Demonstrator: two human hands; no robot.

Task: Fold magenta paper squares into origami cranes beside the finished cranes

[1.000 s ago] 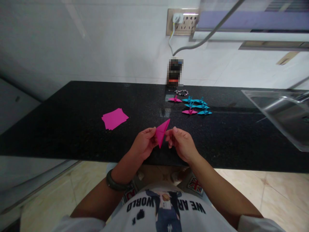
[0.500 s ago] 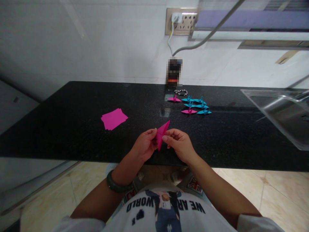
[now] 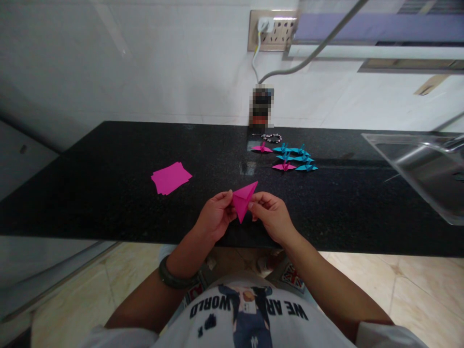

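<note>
The fingers of the left hand (image 3: pixel 216 217) pinch one corner of the folded pink paper (image 3: pixel 243 199), those of the right hand (image 3: pixel 272 217) its opposite edge, so it sits between them. Likely light, crisp and easily creased, it suits gentle edge holds.

Left hand (image 3: pixel 214 220) and right hand (image 3: pixel 274 220) near each other, both pinching, forearms (image 3: pixel 315 266) angled inward
</note>
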